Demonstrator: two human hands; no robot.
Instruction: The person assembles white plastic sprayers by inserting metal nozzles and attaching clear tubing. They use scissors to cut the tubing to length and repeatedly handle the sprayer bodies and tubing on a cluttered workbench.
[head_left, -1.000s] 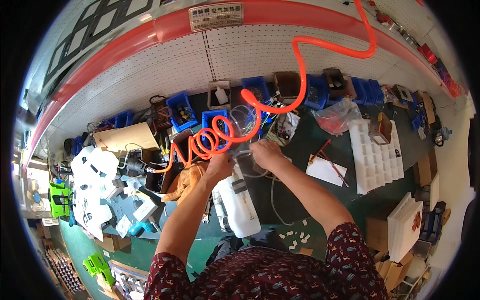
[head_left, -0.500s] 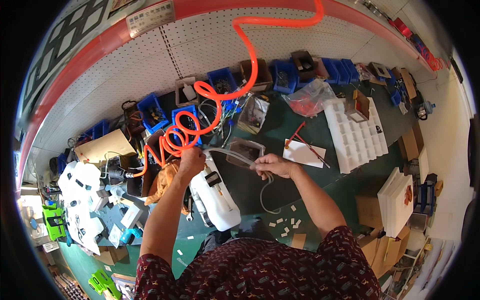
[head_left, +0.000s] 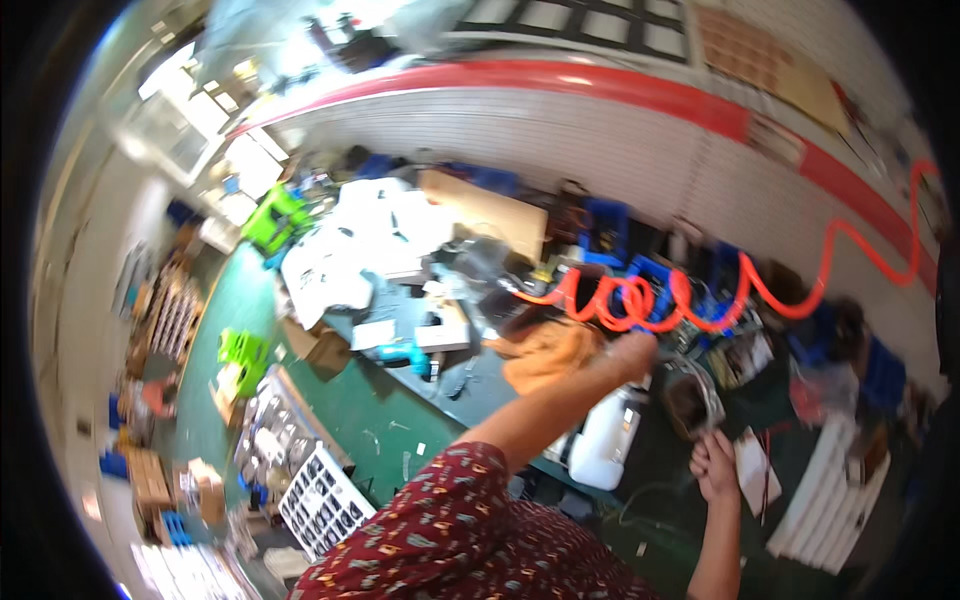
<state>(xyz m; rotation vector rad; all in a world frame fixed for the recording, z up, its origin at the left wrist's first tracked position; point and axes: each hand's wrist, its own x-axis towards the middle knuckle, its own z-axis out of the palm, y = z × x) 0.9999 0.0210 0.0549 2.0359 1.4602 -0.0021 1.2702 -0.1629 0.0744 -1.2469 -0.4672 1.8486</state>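
Note:
My left hand (head_left: 632, 357) is closed around one end of a clear plastic tube (head_left: 714, 398), its fingers blurred by motion. It is just above the top of a white plastic bottle-like container (head_left: 603, 440) at the bench's front edge. My right hand (head_left: 714, 466), lower and to the right, grips the same tube in a fist. Between the hands the tube bends in an arc over a small open box (head_left: 688, 402). An orange-brown cloth (head_left: 550, 356) lies left of the container, beneath my left forearm.
A coiled orange air hose (head_left: 640, 305) hangs across the bench behind my left hand. Blue parts bins (head_left: 605, 230) line the back. A teal power tool (head_left: 405, 354) lies at left. White paper (head_left: 756, 470) and a white moulded tray (head_left: 830, 495) are at right.
The view has swung left, so the bench, hose and container appear farther right. Both hands keep hold of the tube, and my right hand is now lower relative to my left.

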